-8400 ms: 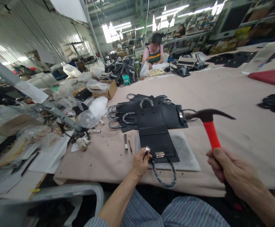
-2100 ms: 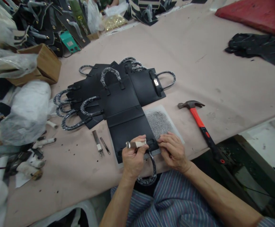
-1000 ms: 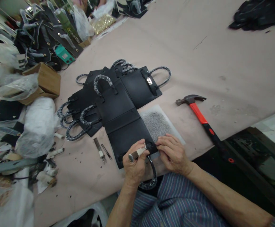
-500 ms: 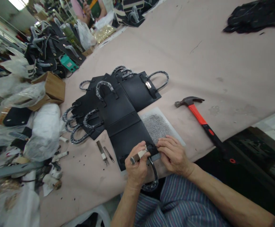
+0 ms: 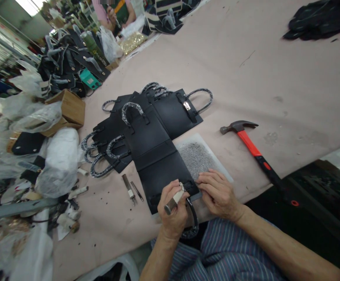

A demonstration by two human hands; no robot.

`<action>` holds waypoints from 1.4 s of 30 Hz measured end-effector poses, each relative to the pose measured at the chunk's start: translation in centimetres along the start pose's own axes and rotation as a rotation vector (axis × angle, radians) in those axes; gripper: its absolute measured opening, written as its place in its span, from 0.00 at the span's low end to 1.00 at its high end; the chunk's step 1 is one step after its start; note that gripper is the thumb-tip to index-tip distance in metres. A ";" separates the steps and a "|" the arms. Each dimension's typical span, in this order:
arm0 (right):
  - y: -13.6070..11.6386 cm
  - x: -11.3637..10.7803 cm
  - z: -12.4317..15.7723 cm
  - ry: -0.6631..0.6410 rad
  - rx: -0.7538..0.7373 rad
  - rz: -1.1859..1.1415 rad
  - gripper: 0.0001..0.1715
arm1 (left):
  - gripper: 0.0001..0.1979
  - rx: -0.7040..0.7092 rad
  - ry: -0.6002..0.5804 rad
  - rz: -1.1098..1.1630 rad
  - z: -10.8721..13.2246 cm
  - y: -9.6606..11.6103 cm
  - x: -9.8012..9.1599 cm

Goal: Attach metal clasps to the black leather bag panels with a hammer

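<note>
A black bag panel [image 5: 162, 171] lies folded out on the table, its front end partly over a speckled white board [image 5: 197, 156]. My left hand [image 5: 172, 210] is closed around a metal punch [image 5: 174, 201] with pale wrapping, its tip at the strap tab near the panel's front edge. Below hangs a wrapped handle [image 5: 193, 222]. My right hand [image 5: 218, 195] rests at the panel's right corner with fingers bent together; what its fingertips hold, if anything, is hidden. A red and black claw hammer [image 5: 250, 146] lies to the right.
More black panels with wrapped handles [image 5: 101, 166] lie behind. Left of the panel are a forked punch [image 5: 129, 189] and a thin rod [image 5: 137, 191]. Plastic bags and a cardboard box [image 5: 72, 109] crowd the left side. A person [image 5: 120, 15] is across the table.
The whole view has shifted slightly, so the things appear a little further right. My left hand still holds the punch at the tab, and my right hand stays at the corner.
</note>
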State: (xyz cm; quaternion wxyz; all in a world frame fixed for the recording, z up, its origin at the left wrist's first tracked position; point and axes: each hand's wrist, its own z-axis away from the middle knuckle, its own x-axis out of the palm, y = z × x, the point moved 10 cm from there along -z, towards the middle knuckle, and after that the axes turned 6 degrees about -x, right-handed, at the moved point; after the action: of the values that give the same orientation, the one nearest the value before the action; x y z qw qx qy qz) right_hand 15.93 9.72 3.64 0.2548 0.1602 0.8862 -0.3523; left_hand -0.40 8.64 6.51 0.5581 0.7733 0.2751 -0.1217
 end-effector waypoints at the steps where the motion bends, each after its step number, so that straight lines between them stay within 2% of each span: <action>1: 0.0 0.0 0.0 0.003 0.000 0.000 0.15 | 0.04 0.008 -0.005 -0.003 0.1 0.0 0.0; 8: 0.0 0.1 0.1 0.001 -0.003 0.000 0.15 | 0.04 -0.007 -0.021 -0.014 0.4 -0.4 0.3; 13: -0.1 0.0 0.0 0.014 -0.008 0.006 0.15 | 0.06 0.031 0.001 -0.002 0.5 -0.4 0.1; 18: -0.2 0.0 0.0 0.019 -0.018 0.013 0.14 | 0.05 -0.021 0.023 -0.001 0.3 -1.3 -0.1; 22: -0.2 -0.1 -0.1 0.017 -0.018 0.018 0.13 | 0.04 -0.020 0.040 0.027 0.1 -1.1 -0.4; 30: 0.0 0.1 0.1 -0.002 -0.003 0.014 0.13 | 0.03 -0.071 0.004 0.010 0.0 -1.8 0.2; 42: 0.0 0.1 0.0 0.006 -0.002 0.019 0.15 | 0.03 -0.048 -0.025 -0.081 -0.5 -1.6 0.6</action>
State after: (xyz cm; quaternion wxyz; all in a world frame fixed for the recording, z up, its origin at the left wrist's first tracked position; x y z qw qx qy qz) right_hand 15.85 9.68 3.59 0.2554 0.1694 0.8858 -0.3484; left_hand -0.82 9.67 5.13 0.5743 0.7465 0.3021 -0.1472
